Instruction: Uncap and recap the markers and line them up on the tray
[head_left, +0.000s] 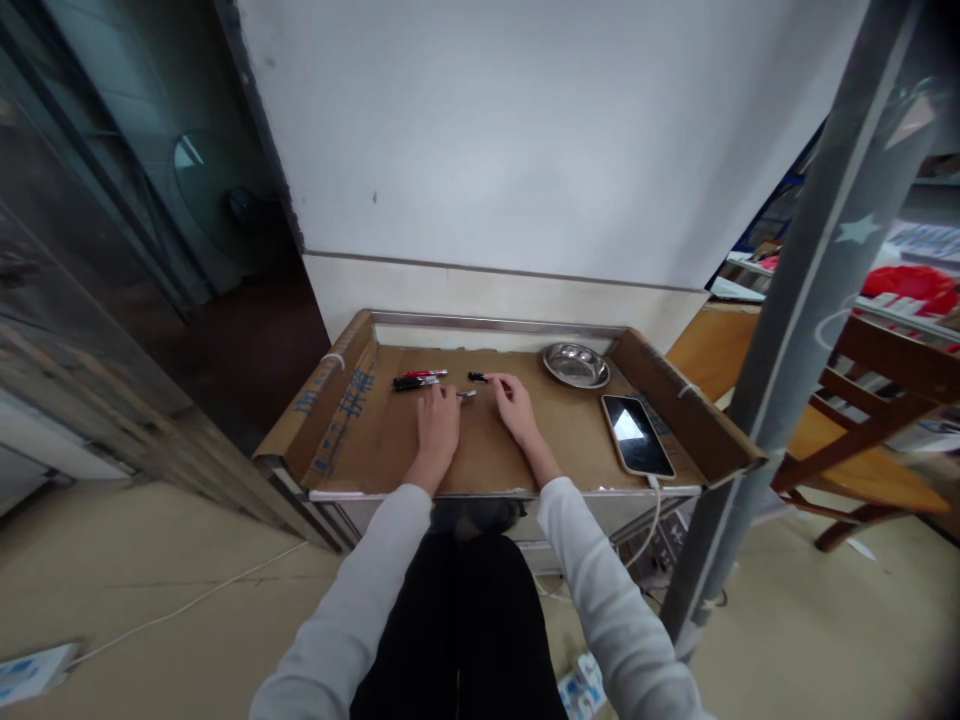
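My left hand is over the cardboard-covered table, its fingers closed round a small pen-like piece with a pale tip that sticks out to the right. Just beyond those fingers lie a red pen and black pens, side by side. To the right, my right hand pinches a small black piece that points left from its fingertips. A gap separates the two hands.
A round metal dish sits at the back right of the table. In front of it lies a phone with a white cable. Cardboard walls edge the sides, and a grey post stands at the right.
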